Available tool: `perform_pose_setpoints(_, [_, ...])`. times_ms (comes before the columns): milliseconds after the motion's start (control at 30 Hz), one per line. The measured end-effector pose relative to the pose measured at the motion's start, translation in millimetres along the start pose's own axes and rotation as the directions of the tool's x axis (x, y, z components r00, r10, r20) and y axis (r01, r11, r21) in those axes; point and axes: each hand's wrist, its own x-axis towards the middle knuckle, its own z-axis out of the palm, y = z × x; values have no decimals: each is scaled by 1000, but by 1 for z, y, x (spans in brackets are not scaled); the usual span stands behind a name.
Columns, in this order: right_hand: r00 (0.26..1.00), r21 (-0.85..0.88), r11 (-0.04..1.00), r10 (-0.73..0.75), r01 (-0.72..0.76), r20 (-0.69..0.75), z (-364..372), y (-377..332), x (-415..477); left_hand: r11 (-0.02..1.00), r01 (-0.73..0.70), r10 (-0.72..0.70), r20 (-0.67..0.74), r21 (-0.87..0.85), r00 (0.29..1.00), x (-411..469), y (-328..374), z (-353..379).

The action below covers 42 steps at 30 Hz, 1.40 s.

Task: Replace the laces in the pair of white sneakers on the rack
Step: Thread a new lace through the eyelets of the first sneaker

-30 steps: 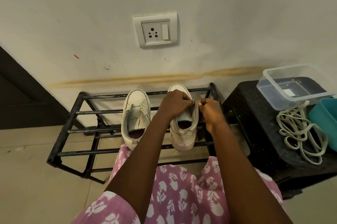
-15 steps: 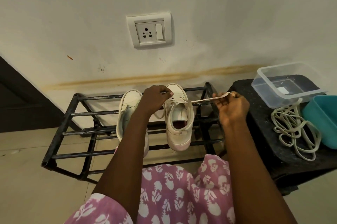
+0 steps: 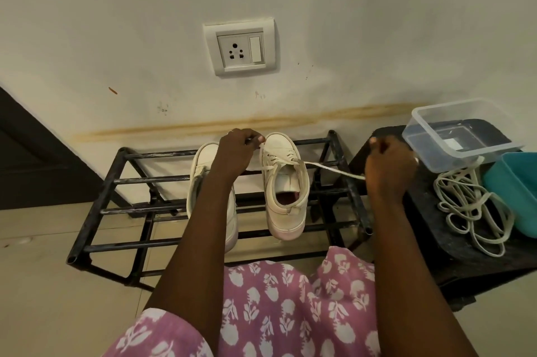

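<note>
Two white sneakers stand on a black metal rack (image 3: 96, 205), toes toward the wall. The right sneaker (image 3: 286, 205) has a white lace (image 3: 331, 169) threaded through its upper eyelets. My left hand (image 3: 236, 153) pinches one end of that lace beside the shoe's toe. My right hand (image 3: 389, 164) grips the other end and holds it stretched out to the right, over the black stool. The left sneaker (image 3: 200, 182) is partly hidden behind my left forearm; I see no lace on its visible part.
A black stool (image 3: 436, 255) stands to the right of the rack. On it lie a loose bundle of white laces (image 3: 470, 208), a clear plastic box (image 3: 462, 135) and a teal tub (image 3: 514, 191). A wall socket (image 3: 241, 48) sits above the rack.
A second ago both hands were close together at the right sneaker's tongue. Since then they have drawn apart, the right hand pulling the lace out sideways to the right.
</note>
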Motion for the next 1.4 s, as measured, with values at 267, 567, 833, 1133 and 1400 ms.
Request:
perform_pose_setpoints(267, [756, 202, 962, -271, 185, 597, 25, -34, -37, 995, -82, 77, -86, -58, 993, -1, 7, 0])
perform_pose_setpoints(567, [842, 140, 986, 2, -92, 540, 17, -18, -22, 971, -61, 72, 41, -231, 997, -5, 10, 5])
perform_pose_setpoints(833, [916, -129, 963, 267, -239, 299, 2, 2, -9, 951, 37, 17, 172, -306, 985, -7, 8, 9])
perform_pose_setpoints(1133, [856, -372, 926, 243, -64, 456, 8, -8, -20, 834, 8, 136, 219, -552, 966, -9, 10, 2])
perform_pose_setpoints(1400, [700, 232, 973, -171, 9, 693, 19, -27, -35, 917, 15, 60, 175, -399, 983, -7, 7, 0])
